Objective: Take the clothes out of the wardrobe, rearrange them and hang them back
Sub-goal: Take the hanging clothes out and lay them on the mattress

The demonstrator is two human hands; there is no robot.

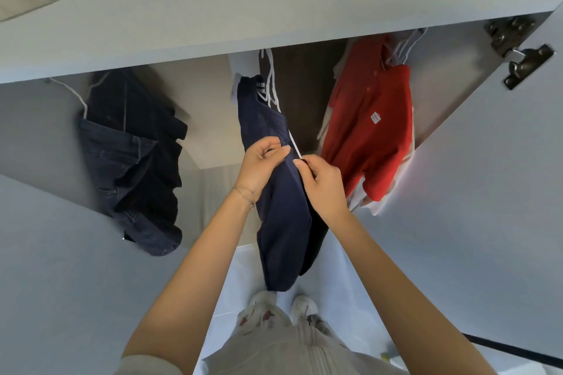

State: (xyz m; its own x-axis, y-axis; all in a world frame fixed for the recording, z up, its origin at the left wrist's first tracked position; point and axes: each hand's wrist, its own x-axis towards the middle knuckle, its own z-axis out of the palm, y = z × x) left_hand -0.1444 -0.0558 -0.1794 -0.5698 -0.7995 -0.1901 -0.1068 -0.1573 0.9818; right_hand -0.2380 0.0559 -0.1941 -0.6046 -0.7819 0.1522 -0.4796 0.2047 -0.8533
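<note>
Head view: navy garment (280,192) hangs on a white hanger (272,91) mid-wardrobe, long axis running down toward the person. Left hand (262,164) pinches its fabric on the left; right hand (323,184) pinches the hanger's lower arm just beside it, both equally near. Dark jeans (134,158) hang well left, red shirt (368,128) near right; open room on both sides under the shelf (213,24).

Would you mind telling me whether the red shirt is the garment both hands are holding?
No, both hands, left and right, grip the navy garment; the red shirt hangs untouched.
</note>
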